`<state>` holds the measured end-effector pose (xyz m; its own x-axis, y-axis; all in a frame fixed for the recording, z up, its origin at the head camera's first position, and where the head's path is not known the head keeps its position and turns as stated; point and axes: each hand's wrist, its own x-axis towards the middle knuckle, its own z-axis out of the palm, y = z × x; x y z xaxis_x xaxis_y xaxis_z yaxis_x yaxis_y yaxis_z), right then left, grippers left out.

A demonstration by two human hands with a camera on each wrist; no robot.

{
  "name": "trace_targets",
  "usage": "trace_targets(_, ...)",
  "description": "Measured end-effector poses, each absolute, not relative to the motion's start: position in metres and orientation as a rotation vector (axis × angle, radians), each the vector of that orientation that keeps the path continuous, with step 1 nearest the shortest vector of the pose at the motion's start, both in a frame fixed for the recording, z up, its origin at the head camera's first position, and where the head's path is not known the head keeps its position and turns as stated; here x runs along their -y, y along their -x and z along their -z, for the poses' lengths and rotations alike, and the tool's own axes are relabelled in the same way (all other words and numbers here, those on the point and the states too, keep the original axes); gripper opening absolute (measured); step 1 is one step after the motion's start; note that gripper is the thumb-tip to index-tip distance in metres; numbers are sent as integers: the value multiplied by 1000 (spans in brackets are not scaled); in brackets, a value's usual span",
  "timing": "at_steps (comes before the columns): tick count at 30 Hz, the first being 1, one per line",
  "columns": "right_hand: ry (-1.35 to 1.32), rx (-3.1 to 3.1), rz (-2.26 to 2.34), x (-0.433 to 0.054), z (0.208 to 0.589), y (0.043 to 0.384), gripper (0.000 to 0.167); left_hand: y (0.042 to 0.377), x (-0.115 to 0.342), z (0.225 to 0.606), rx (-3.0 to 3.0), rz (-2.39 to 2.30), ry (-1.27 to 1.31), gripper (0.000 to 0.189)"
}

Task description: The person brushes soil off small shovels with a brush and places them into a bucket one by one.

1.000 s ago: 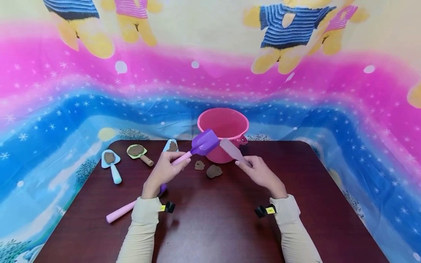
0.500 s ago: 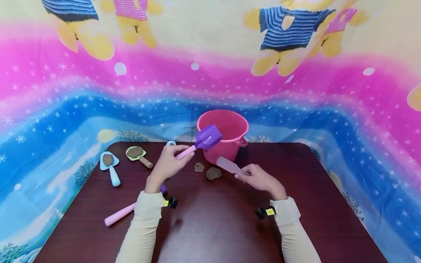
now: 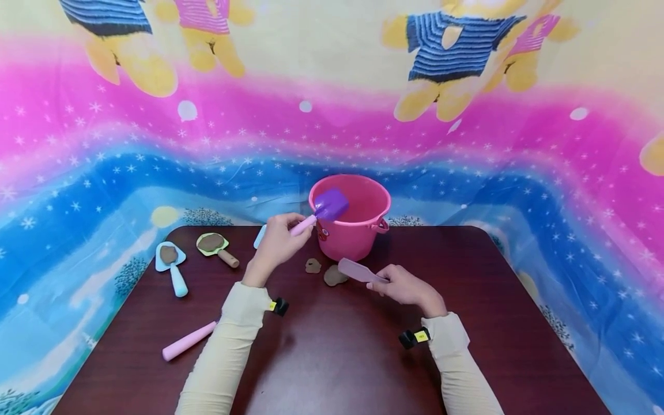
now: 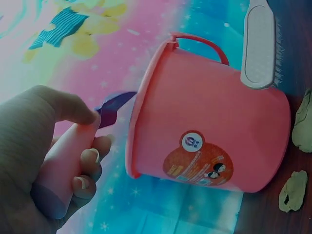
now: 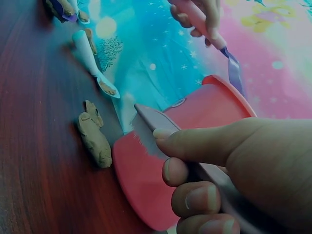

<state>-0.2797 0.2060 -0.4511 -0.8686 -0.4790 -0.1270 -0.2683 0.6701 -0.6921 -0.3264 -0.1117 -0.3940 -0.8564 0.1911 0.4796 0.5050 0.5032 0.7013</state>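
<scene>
My left hand (image 3: 280, 242) grips the pink handle of a toy shovel (image 3: 332, 204). Its purple blade overlaps the rim of a pink bucket (image 3: 347, 239) in the head view; the left wrist view has the blade right at that rim. A mauve brush (image 3: 358, 271) with pale bristles is held in my right hand (image 3: 407, 286), thumb along its back. The brush head is low in front of the bucket, its tip over the edge of a larger brown clay lump (image 3: 334, 275). Beside that lies a smaller clay piece (image 3: 313, 266) with a hole in it.
To the left lie a light-blue scoop (image 3: 178, 281) and a green scoop with a tan handle (image 3: 211, 244), each bearing brown clay. Another blue-edged scoop (image 3: 260, 236) is mostly hidden behind my left hand. A pink-handled tool (image 3: 189, 341) lies partly under my left forearm.
My left hand has moved forward with the shovel, bringing its blade up to the bucket's opening. My right hand has lowered the brush from the bucket's side toward the larger clay lump.
</scene>
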Motion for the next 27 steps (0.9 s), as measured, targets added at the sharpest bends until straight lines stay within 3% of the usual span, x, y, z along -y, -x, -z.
trace_targets(27, 620, -2622, 938, -205, 458, 282, 41, 363, 77, 380, 2528, 921, 635, 21)
